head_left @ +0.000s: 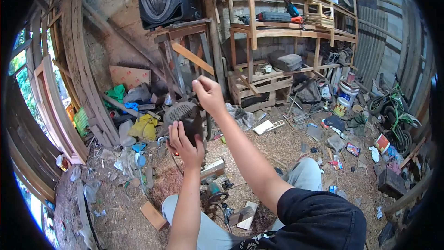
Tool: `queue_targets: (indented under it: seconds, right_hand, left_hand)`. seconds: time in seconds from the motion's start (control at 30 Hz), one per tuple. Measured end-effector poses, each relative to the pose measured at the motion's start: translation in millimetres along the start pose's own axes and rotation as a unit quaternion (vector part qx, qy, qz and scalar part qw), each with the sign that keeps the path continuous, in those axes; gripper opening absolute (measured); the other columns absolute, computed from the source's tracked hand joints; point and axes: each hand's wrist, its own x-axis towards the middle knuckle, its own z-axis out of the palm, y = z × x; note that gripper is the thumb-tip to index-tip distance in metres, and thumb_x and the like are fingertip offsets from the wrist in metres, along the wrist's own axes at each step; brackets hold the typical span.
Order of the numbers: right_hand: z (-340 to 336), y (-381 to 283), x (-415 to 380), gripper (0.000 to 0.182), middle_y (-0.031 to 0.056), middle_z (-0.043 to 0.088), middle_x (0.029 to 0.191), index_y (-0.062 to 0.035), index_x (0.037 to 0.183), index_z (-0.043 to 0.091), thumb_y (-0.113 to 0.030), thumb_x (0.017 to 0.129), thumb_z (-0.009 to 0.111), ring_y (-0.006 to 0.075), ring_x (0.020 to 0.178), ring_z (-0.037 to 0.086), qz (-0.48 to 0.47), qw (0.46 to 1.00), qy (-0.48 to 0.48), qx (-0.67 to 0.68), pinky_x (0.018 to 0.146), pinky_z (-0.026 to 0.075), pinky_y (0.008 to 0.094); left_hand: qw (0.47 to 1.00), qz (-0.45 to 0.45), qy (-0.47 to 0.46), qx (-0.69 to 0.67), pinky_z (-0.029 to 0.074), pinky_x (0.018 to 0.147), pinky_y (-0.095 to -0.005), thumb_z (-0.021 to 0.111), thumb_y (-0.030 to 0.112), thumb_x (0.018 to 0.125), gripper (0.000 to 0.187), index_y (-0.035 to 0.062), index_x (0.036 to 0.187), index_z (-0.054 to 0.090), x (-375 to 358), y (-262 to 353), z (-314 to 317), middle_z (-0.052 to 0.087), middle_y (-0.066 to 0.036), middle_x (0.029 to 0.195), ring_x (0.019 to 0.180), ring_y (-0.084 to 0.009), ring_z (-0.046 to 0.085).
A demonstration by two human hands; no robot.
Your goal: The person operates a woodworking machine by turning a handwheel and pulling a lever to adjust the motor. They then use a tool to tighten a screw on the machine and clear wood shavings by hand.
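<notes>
Black speaker [187,119]: one, clamped in left hand [184,144] fingers; right hand [209,94] fingers pinched together above it

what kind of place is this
Most likely a rough woodworking shed or home workshop: sawdust covers the floor, wooden shelves hold power tools, and timber frames lean against the wall. The left hand grips a dark speaker-like box.
</notes>
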Motion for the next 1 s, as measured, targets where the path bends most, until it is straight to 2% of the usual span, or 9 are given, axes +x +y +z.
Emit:
queue_targets:
  seconds: [0.13, 0.23, 0.33, 0.47, 0.53, 0.6, 0.73, 0.87, 1.0]
  right_hand:
    - [-8.7, 13.7, 11.0, 0.020, -0.0012, 0.054, 0.066, -0.0040, 0.090, 0.061, -0.015, 0.106, 0.057, 0.0072, 0.052, 0.048, 0.060, 0.992, -0.050, 0.099, 0.051, 0.037, 0.0261]
    - [-17.5, 24.1, 15.2, 0.011, 0.0050, 0.059, 0.071, -0.0035, 0.104, 0.060, -0.014, 0.105, 0.060, 0.0129, 0.056, 0.054, 0.139, 0.951, -0.063, 0.269, 0.053, 0.043, 0.0268]
    - [-24.9, 30.8, 13.6, 0.012, 0.0068, 0.064, 0.076, -0.0034, 0.103, 0.061, -0.015, 0.105, 0.061, 0.0149, 0.062, 0.061, 0.172, 0.945, -0.085, 0.266, 0.059, 0.051, 0.0277]
    - [-26.4, 49.5, 8.8, 0.051, 0.0157, 0.070, 0.091, 0.0004, 0.084, 0.063, -0.039, 0.109, 0.043, 0.0196, 0.072, 0.064, 0.195, 0.937, -0.156, 0.244, 0.067, 0.052, 0.0331]
    - [-23.4, 58.6, 15.6, 0.057, 0.0171, 0.069, 0.094, 0.0014, 0.075, 0.060, -0.043, 0.106, 0.042, 0.0208, 0.075, 0.062, 0.097, 0.962, -0.171, 0.190, 0.072, 0.049, 0.0339]
    - [-21.8, 64.4, 20.6, 0.053, 0.0124, 0.067, 0.089, 0.0018, 0.072, 0.056, -0.037, 0.106, 0.044, 0.0175, 0.071, 0.057, 0.006, 0.980, -0.144, 0.136, 0.071, 0.046, 0.0323]
    - [-22.9, 51.1, 18.3, 0.048, 0.0071, 0.057, 0.068, -0.0029, 0.075, 0.057, -0.036, 0.106, 0.042, 0.0159, 0.053, 0.052, 0.192, 0.921, -0.187, 0.281, 0.051, 0.042, 0.0300]
    - [-27.8, 75.2, 14.1, 0.052, 0.0039, 0.052, 0.060, -0.0030, 0.074, 0.056, -0.040, 0.107, 0.042, 0.0121, 0.047, 0.044, 0.152, 0.916, -0.229, 0.291, 0.046, 0.035, 0.0282]
    - [-20.7, 68.8, 1.8, 0.053, 0.0018, 0.049, 0.062, -0.0032, 0.075, 0.056, -0.042, 0.109, 0.044, 0.0081, 0.049, 0.043, 0.124, 0.950, -0.130, 0.254, 0.045, 0.031, 0.0250]
  left_hand:
    - [1.000, -0.006, -0.015, -0.022, 0.020, 0.123, -0.0508, 0.062, 0.019, 0.095, 0.060, -0.0005, 0.150, 0.048, 9.3, -1.9, -8.2, 0.045, -0.017, 0.156, 0.151, -0.0380, 0.035]
    - [0.998, -0.015, -0.017, -0.054, 0.019, 0.123, -0.0507, 0.061, 0.021, 0.096, 0.055, 0.0005, 0.146, 0.053, 14.6, -11.8, -4.8, 0.046, -0.017, 0.155, 0.150, -0.0375, 0.036]
    - [0.998, -0.022, -0.024, -0.046, 0.018, 0.124, -0.0505, 0.061, 0.022, 0.097, 0.055, 0.0019, 0.147, 0.052, 14.8, -20.5, -1.9, 0.045, -0.017, 0.157, 0.152, -0.0369, 0.035]
    - [0.998, -0.034, -0.045, -0.015, 0.016, 0.124, -0.0512, 0.061, 0.023, 0.098, 0.058, 0.0030, 0.151, 0.047, 11.8, -26.9, 2.3, 0.038, -0.017, 0.162, 0.154, -0.0366, 0.030]
    - [0.999, -0.014, -0.028, -0.044, 0.016, 0.123, -0.0516, 0.061, 0.024, 0.099, 0.058, 0.0031, 0.151, 0.047, 11.9, -30.2, 5.7, 0.037, -0.018, 0.163, 0.154, -0.0382, 0.030]
    - [0.999, -0.021, -0.040, -0.029, 0.016, 0.123, -0.0524, 0.061, 0.025, 0.099, 0.057, 0.0039, 0.150, 0.047, 13.6, -30.3, 5.2, 0.037, -0.019, 0.163, 0.153, -0.0397, 0.030]
    - [0.999, -0.002, -0.035, -0.024, 0.015, 0.123, -0.0523, 0.062, 0.031, 0.100, 0.057, 0.0052, 0.149, 0.049, 22.2, -34.9, -0.7, 0.039, -0.021, 0.163, 0.153, -0.0405, 0.032]
    - [0.996, 0.001, -0.093, 0.002, 0.014, 0.121, -0.0523, 0.067, 0.053, 0.097, 0.069, 0.0096, 0.148, 0.053, 27.8, -43.8, -1.0, 0.044, -0.023, 0.160, 0.152, -0.0403, 0.036]
    - [0.994, 0.021, -0.090, 0.055, 0.015, 0.118, -0.0489, 0.066, 0.068, 0.092, 0.079, 0.0125, 0.146, 0.052, 29.7, -45.3, 10.2, 0.042, -0.023, 0.161, 0.152, -0.0409, 0.036]
